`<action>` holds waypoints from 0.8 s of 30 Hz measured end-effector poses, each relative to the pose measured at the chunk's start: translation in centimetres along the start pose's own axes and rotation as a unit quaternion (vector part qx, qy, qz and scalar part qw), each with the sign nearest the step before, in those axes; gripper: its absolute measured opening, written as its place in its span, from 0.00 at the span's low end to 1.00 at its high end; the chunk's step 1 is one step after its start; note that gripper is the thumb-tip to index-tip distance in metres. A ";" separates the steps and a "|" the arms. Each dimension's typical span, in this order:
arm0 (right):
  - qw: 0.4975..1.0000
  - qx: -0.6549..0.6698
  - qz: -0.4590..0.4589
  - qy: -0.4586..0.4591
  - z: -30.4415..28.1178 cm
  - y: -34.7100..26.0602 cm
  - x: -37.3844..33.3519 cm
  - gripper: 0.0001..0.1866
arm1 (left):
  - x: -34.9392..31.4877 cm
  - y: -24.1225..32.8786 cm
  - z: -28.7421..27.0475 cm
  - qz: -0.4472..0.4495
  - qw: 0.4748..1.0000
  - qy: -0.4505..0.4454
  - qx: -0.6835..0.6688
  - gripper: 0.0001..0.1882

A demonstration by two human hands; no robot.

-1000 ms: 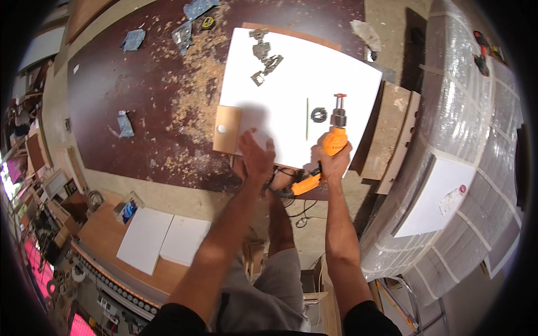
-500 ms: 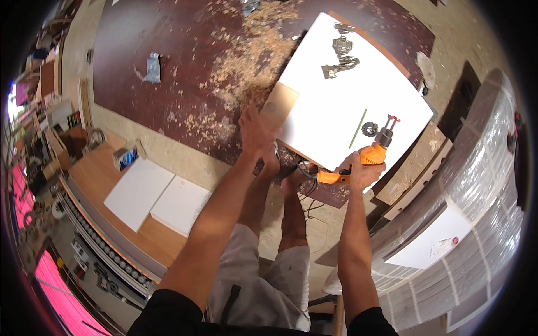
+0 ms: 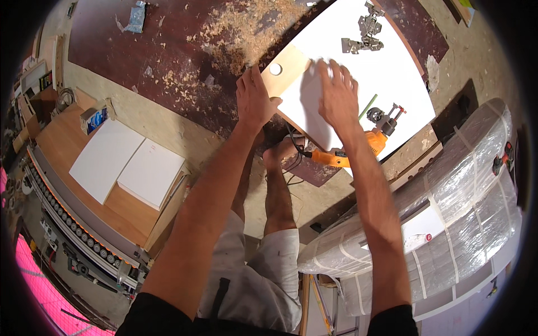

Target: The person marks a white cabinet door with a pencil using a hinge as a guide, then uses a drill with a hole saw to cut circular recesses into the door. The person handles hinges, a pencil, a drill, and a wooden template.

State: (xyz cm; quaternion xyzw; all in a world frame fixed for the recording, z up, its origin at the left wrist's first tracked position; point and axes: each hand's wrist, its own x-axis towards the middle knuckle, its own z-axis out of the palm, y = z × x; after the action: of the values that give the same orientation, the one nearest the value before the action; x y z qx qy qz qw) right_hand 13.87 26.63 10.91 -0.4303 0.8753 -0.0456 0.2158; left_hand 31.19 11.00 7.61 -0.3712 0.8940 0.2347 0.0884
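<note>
My left hand (image 3: 255,103) is at the near-left edge of a light wooden piece (image 3: 288,67), fingers stretched along the edge and thumb apart. A round hole (image 3: 276,69) shows in that piece, which meets the white board (image 3: 398,73). Over the board is my right hand (image 3: 339,98), empty, its fingers spread and slightly blurred. Partly behind my right forearm, an orange power drill (image 3: 374,141) lies by the board's near edge. Close to its chuck are a dark round part (image 3: 375,115) and a green pencil (image 3: 368,105). Several metal hinges (image 3: 367,33) lie toward the far side.
Wood shavings (image 3: 246,28) cover part of the dark red sheet (image 3: 123,61) below. White panels (image 3: 106,157) rest on a wooden surface at left. A large plastic-wrapped bundle (image 3: 465,201) stands at right. The drill's black cord (image 3: 292,137) runs near my feet.
My right hand has let go of the drill, which now lies on the board, and has moved up and left over it. My left hand stays by the wooden piece. The view has shifted.
</note>
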 end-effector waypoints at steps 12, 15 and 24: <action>0.960 -0.225 -0.130 -0.108 1.1 -2.5 10.3 0.46 | 0.1 0.0 0.8 -0.078 0.991 -0.048 -0.094 0.57; 0.956 -0.234 -0.147 -0.098 1.4 -2.2 10.9 0.44 | 0.2 0.1 0.8 -0.076 0.992 -0.034 -0.098 0.54; 0.949 -0.245 -0.166 -0.105 1.1 -2.4 12.5 0.30 | 0.8 -0.3 0.9 -0.055 0.997 -0.011 -0.052 0.48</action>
State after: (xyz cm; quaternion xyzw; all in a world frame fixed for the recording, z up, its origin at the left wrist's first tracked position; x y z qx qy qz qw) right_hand 9.40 15.61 6.34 -0.6119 0.7479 0.1805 0.1832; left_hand 30.84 10.80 6.46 -0.4210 0.8579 0.2801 0.0918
